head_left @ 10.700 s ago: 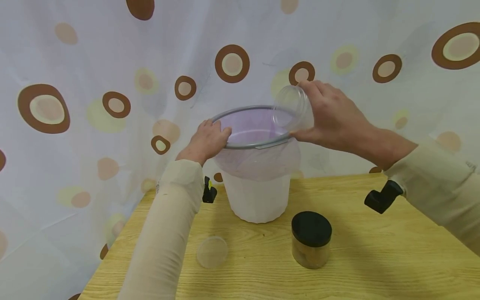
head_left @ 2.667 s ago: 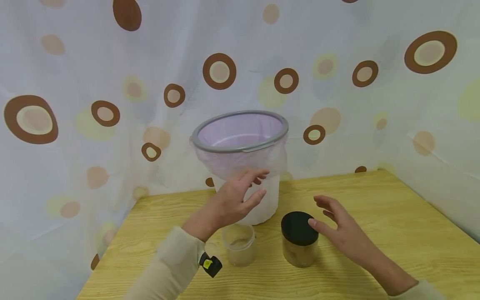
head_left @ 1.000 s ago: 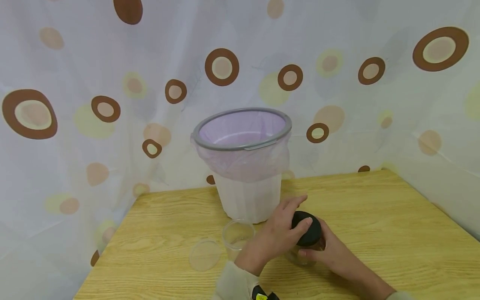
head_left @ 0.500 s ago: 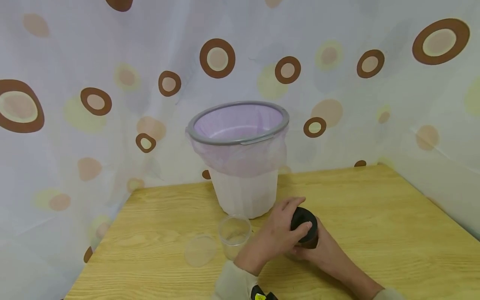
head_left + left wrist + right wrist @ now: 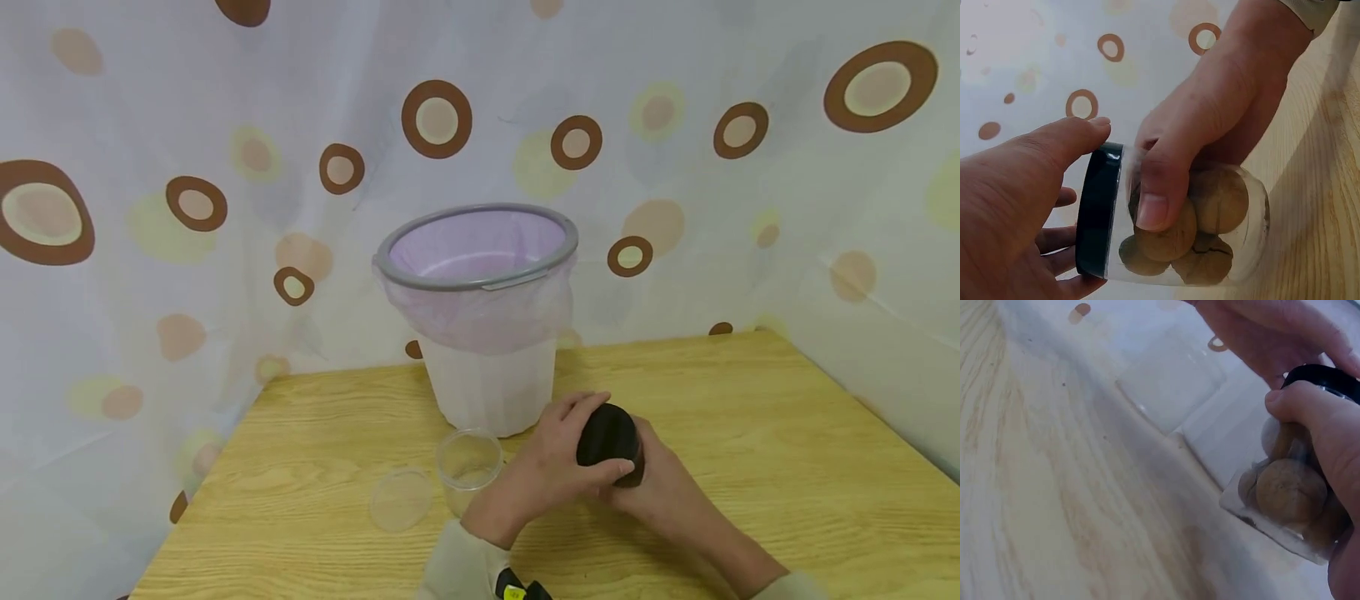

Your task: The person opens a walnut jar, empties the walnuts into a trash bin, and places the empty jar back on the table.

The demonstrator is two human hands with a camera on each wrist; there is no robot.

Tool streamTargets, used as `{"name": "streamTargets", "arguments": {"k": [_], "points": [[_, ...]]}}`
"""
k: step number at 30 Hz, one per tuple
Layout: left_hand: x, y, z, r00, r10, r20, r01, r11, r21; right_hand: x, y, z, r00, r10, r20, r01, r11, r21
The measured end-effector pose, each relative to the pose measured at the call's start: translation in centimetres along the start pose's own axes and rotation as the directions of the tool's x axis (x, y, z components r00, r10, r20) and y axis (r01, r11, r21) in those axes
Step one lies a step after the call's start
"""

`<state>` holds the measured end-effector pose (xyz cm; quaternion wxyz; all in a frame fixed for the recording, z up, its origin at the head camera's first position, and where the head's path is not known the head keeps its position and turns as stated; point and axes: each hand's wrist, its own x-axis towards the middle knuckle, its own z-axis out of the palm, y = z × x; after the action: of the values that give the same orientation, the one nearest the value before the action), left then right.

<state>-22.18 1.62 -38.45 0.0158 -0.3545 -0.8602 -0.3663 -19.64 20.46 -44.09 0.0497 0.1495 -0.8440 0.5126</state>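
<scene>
Left wrist view is showing both hands clasping one clear jar (image 5: 1124,212): the left hand (image 5: 555,458) is gripping its dark round lid (image 5: 607,435) by thumb and fingers, and the right hand (image 5: 663,492) is wrapping round the see-through body, thumb pressing across the wall. The jar's long axis is running from the left palm past the right thumb toward the table (image 5: 300,467), lid facing the left palm, base pointing away from it; whether that base is touching the wood, I cannot tell. Smooth walls are revealing round, brown, walnut-like balls (image 5: 1219,200), one bearing a dark crack.

Just left of the left hand, a clear plastic cup (image 5: 467,467) is standing upright, partly hiding behind the wrist; a thin translucent disc (image 5: 401,500) is lying flat farther left. Beyond both hands, a white ribbed bucket (image 5: 491,387) is standing, a sheer lilac bag (image 5: 480,321) draping beneath its grey ring (image 5: 450,284). Behind it, a spotted curtain (image 5: 495,42) is hanging.
</scene>
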Motion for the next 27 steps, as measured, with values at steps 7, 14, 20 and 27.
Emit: {"name": "streamTargets", "arguments": {"k": [7, 14, 20, 27], "points": [[-0.1, 0.1, -0.3, 1.0, 0.01, -0.015, -0.01, 1.0, 0.005, 0.3, -1.6, -0.5, 0.999, -0.038, -0.003, 0.038, 0.996, -0.081], [-0.2, 0.1, -0.3, 0.998, -0.054, -0.022, 0.054, 0.999, 0.001, 1.1, -3.3, -1.6, 0.991, -0.129, 0.046, 0.137, 0.938, -0.318], [-0.1, 0.1, 0.2, 0.994, -0.076, -0.078, 0.08, 0.996, 0.049, 1.2, -4.4, -1.9, 0.96, -0.278, 0.035, 0.248, 0.785, -0.568], [0.0, -0.5, 1.7, 0.972, 0.065, -0.225, -0.017, 0.977, 0.21, 1.2, -4.8, -2.1, 0.928, -0.37, 0.04, 0.303, 0.689, -0.658]]}}
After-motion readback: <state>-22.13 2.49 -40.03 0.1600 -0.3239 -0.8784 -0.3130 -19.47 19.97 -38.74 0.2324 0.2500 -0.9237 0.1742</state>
